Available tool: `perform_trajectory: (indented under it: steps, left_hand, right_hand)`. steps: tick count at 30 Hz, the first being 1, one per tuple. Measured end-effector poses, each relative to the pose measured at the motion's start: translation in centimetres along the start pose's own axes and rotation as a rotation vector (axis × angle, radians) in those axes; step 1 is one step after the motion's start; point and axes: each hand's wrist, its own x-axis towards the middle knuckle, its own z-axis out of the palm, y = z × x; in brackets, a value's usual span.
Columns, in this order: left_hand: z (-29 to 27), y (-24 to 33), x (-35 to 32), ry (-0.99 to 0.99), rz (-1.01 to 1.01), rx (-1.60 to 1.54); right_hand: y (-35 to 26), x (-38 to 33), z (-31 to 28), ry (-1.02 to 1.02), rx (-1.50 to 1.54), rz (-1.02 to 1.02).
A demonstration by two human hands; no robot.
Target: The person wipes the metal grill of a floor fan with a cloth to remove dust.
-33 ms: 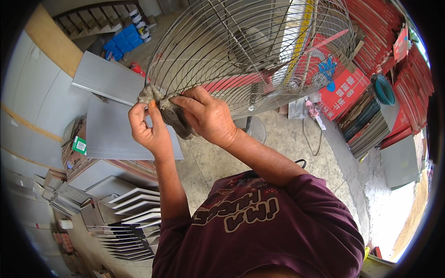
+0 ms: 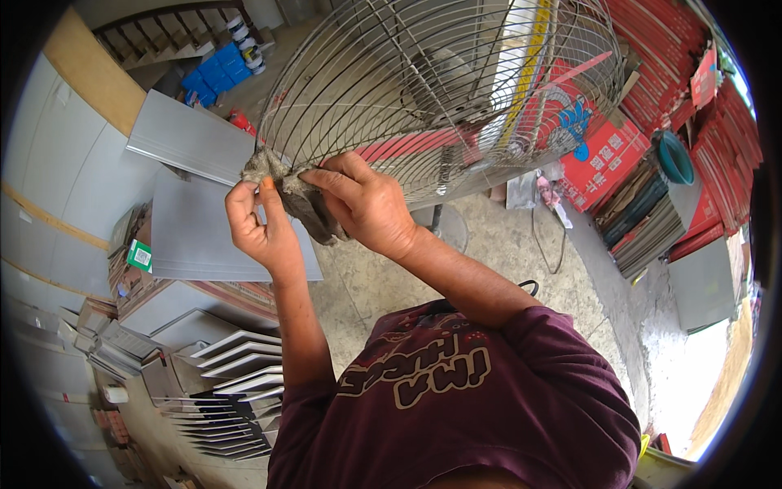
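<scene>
Fingers (image 2: 326, 175) pinching grey rag (image 2: 305, 208), fan guard (image 2: 440, 90) rim

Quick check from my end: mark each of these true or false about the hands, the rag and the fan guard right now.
1. Both hands grip a grey rag. True.
2. The rag is pressed against the rim of the wire fan guard. True.
3. The left hand hangs free, touching nothing. False: its fingers pinch the rag at the guard's rim.
4. The right hand holds a screwdriver. False: it holds only the rag.
5. Grey flat panels lie below the hands. True.
</scene>
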Motion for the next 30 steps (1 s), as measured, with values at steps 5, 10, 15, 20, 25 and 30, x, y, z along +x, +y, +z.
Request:
perform_trajectory:
  steps: [5,10,15,20,25,30]
  left_hand:
    - [0.4,2.6,0.7,0.052,-0.075,-0.200]
    - [3.1,6.1,3.1,0.008,0.067,-0.234]
    - [6.8,8.8,6.0,-0.122,0.187,-0.292]
    - [10.3,9.1,7.4,-0.327,0.441,-0.067]
    - [10.5,8.6,8.2,-0.351,0.505,-0.004]
    - [9.1,8.2,8.0,-0.363,0.466,-0.019]
  right_hand:
    - [-0.7,-0.1,-1.6,0.032,0.283,0.133]
    - [-1.5,1.4,-5.0,0.194,0.396,0.110]
    - [-1.8,3.7,-8.4,0.375,0.324,0.080]
    - [-1.7,6.7,-9.7,0.498,0.064,-0.068]
    - [-2.2,8.0,-9.4,0.464,-0.167,-0.055]
    - [-2.7,7.6,-8.7,0.433,-0.276,-0.112]
